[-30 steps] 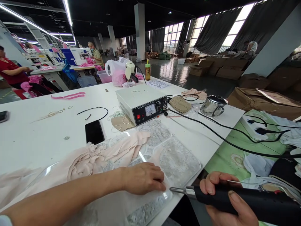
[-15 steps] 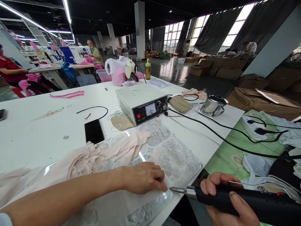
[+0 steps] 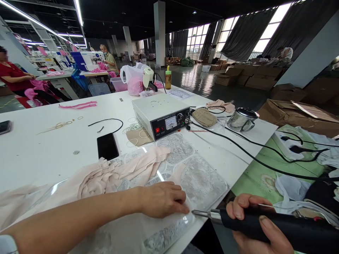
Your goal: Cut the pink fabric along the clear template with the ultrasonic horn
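Note:
My left hand (image 3: pixel 162 200) rests on the clear sheet (image 3: pixel 203 176), its fingers curled together on a pale pink fabric strip (image 3: pixel 178 173) that runs out beyond the knuckles. Part of that strip is hidden under the palm. My right hand (image 3: pixel 254 222) is wrapped round a black-handled tool with a slim metal tip (image 3: pixel 203 213). The tip points left and ends beside my left fingertips, low over the sheet; I cannot tell whether it touches the fabric. A heap of similar pale pink strips (image 3: pixel 103 178) lies left of my left hand, partly behind the forearm.
A control box (image 3: pixel 161 114) with a dial stands on the white table. Near it are a black phone (image 3: pixel 107 146), a metal cup (image 3: pixel 243 119), a bottle (image 3: pixel 168 78) and scissors (image 3: pixel 63 124). Black cables (image 3: pixel 225 143) cross the table's right edge. Co-workers sit at the back left.
The view has shifted slightly, so the surroundings appear a little further right. Both hands, the fabric and the tool's tip keep nearly the same positions relative to each other.

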